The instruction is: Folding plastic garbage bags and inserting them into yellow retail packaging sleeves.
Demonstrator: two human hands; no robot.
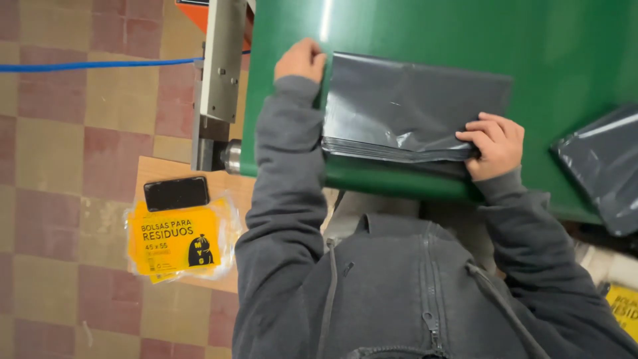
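A stack of dark grey plastic bags (405,103) lies flat on a green belt surface (425,30). My left hand (300,60) rests at the stack's far left corner, fingers curled against its edge. My right hand (495,143) presses on the near right corner, fingers pinching the folded edge of the stack. Both arms wear grey sleeves of a zipped hooded jacket.
Another grey plastic bag (601,166) lies at the right on the belt. To the left, a wooden board holds yellow bag packets (176,242) and a black phone (176,193). A metal machine frame (222,66) and a blue cable (93,65) stand over the checkered tile floor.
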